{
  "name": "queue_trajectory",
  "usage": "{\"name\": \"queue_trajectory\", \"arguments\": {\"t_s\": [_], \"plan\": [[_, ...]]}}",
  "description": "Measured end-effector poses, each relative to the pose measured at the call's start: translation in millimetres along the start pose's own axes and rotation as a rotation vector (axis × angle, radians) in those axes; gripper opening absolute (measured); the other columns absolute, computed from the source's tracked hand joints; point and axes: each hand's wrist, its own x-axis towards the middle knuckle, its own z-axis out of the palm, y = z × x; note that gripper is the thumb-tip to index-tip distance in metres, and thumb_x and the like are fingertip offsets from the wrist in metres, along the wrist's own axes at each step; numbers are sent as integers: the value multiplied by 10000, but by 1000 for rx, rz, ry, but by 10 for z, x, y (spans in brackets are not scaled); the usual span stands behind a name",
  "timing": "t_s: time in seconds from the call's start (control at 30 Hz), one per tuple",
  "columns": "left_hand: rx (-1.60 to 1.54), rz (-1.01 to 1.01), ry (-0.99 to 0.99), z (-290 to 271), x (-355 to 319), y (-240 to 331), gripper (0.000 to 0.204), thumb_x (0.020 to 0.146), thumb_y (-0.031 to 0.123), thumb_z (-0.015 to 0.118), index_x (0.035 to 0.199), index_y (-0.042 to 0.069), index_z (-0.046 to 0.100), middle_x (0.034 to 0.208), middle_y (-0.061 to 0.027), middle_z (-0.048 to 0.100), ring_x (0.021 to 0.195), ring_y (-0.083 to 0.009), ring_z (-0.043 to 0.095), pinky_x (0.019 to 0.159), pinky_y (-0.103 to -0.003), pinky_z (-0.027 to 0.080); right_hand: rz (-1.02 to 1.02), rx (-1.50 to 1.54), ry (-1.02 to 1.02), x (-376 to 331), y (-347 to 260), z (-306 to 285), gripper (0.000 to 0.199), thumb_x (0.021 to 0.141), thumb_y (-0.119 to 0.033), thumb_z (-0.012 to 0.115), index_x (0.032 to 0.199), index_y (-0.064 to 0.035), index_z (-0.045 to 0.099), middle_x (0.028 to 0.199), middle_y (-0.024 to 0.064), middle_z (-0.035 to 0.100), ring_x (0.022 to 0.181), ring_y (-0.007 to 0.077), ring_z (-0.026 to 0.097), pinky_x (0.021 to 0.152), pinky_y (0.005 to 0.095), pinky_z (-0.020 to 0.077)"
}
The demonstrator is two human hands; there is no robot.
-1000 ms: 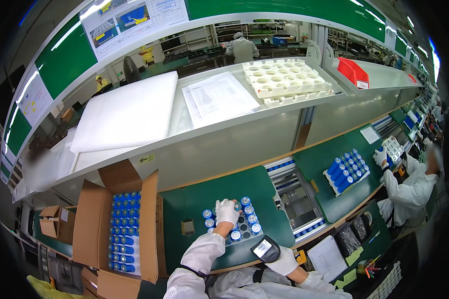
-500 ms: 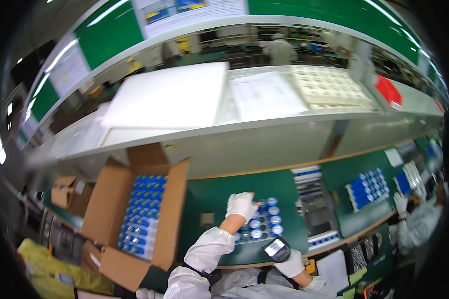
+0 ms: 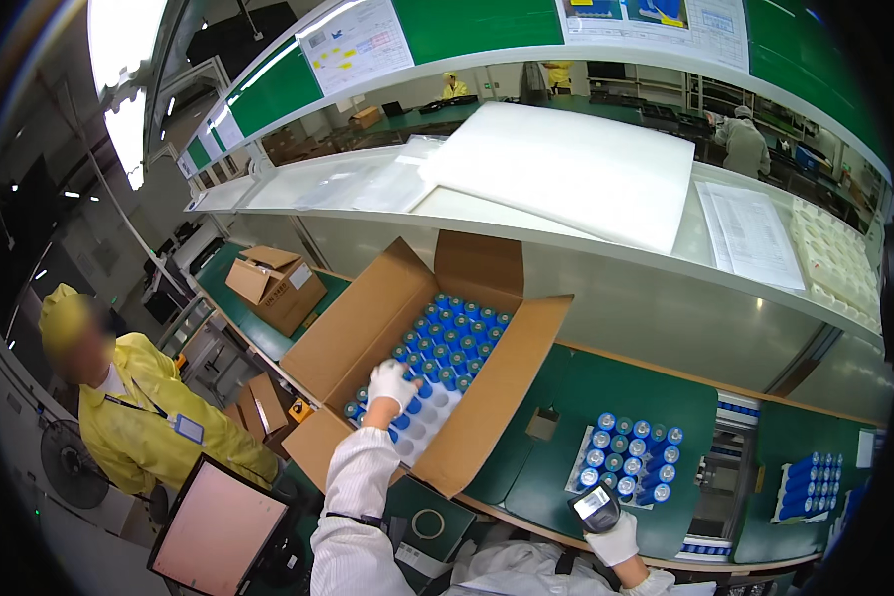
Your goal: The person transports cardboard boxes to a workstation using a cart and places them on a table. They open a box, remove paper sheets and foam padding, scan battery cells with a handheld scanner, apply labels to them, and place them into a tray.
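The green desk (image 3: 656, 382) has bare surface along its far edge and a narrower strip between the cell holder and its right edge. At its left end stands an open cardboard box (image 3: 492, 402), flaps spread, its right flap rising between the person's two hands; its base is hidden. Inside, blue cells (image 3: 454, 340) fill the far part, while a white insert (image 3: 439, 405) shows vacant round pockets nearer the right flap. A pale holder (image 3: 574, 471) carrying upright blue cells sits toward the desk's near right corner; a small brownish square (image 3: 542, 424) lies between it and the box.

The left hand (image 3: 391, 385) reaches over the box's left side, fingers bent among the cells; its fingertips are hard to make out, so whether it grips one cannot be told. The right hand (image 3: 614, 539) is closed around a black handheld device (image 3: 595, 508) over the near edge. The device masks the holder's near left corner, and the grip's underside is hidden.
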Motion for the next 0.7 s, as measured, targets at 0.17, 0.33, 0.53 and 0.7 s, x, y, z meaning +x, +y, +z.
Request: {"name": "queue_trajectory", "arguments": {"t_s": [0.17, 0.33, 0.53, 0.7], "plan": [[164, -166, -115, 518, -13, 213, 632, 736, 477, 743, 1288, 209, 591, 1474, -86, 395, 1357, -375, 314, 1120, -455, 274, 48, -23, 57, -3, -154, 22, 174, 617, -156, 775, 737, -75, 679, 679, 130, 667, 652, 307, 675, 591, 369, 532], [100, -271, -42, 717, 85, 215, 561, 694, 466, 781, 1172, 193, 671, 1467, -50, 383, 1372, -333, 284, 1119, -534, 213, 67, -107, 87, -66, -147, 20, 177, 619, -156, 781, 737, -73, 678, 680, 125, 671, 648, 302, 678, 586, 372, 532], [-295, -246, 177, 733, 202, -41, 497, 610, 271, 866, 1028, 58, 702, 1247, -125, 590, 1227, -313, 478, 1062, -402, 354, 60, -58, 137, -92, -85, 32, 182, 616, -140, 782, 742, -63, 676, 672, 124, 671, 642, 301, 679, 582, 364, 532], [-1977, -379, 201, 377, 136, 57, 329, 938, 249, 589, 1192, 46, 536, 1012, -101, 617, 980, -261, 574, 879, -439, 473, 100, -62, 90, -47, -113, -12, 192, 613, -133, 783, 760, -62, 683, 704, 127, 683, 672, 293, 688, 606, 359, 537]]}}
